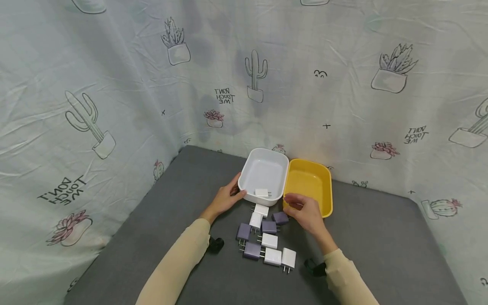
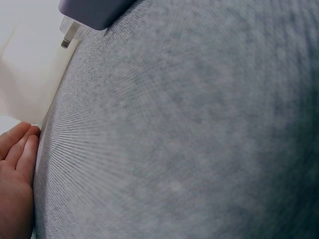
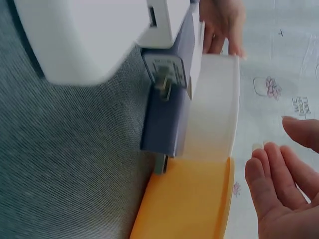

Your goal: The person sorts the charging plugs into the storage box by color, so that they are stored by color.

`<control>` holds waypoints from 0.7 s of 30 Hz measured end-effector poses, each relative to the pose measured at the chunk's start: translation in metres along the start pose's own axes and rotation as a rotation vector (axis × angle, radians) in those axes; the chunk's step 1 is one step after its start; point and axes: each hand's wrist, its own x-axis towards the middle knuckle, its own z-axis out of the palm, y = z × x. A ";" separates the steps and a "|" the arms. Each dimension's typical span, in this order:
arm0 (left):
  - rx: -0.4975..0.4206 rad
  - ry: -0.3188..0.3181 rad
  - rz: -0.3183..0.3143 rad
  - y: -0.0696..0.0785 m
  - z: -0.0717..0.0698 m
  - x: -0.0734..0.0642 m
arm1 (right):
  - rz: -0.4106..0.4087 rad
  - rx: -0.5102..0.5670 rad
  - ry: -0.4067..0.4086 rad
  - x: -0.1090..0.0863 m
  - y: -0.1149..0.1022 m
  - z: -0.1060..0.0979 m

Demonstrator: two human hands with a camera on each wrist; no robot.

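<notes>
My left hand (image 1: 224,199) rests against the left front corner of a white plastic bin (image 1: 249,165), its fingers (image 2: 22,149) lying straight along the outer wall. Inside that bin lies one white charger plug (image 1: 261,193). Over the front left edge of a yellow bin (image 1: 327,186) hovers my right hand (image 1: 306,212), thumb apart from gently bent fingers (image 3: 281,174), nothing between them. Just below it on the table is a purple charger plug (image 1: 280,217). Other purple plugs (image 1: 252,250) and white plugs (image 1: 273,256) lie loosely grouped in front of the bins.
Both bins stand side by side on a grey cloth-covered table (image 1: 381,237), close to a hanging white curtain (image 1: 297,114) printed with cacti. A dark strap (image 1: 216,245) shows by the left forearm, and another dark strap (image 1: 315,267) by the right.
</notes>
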 end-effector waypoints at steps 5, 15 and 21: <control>0.009 -0.005 0.011 0.000 -0.001 0.000 | -0.032 0.006 -0.046 -0.007 0.002 0.006; 0.016 -0.006 -0.016 0.001 -0.001 -0.001 | -0.046 0.023 -0.191 -0.017 0.009 0.016; 0.015 -0.003 -0.016 0.001 -0.001 -0.001 | -0.073 -0.001 -0.258 -0.019 0.014 0.026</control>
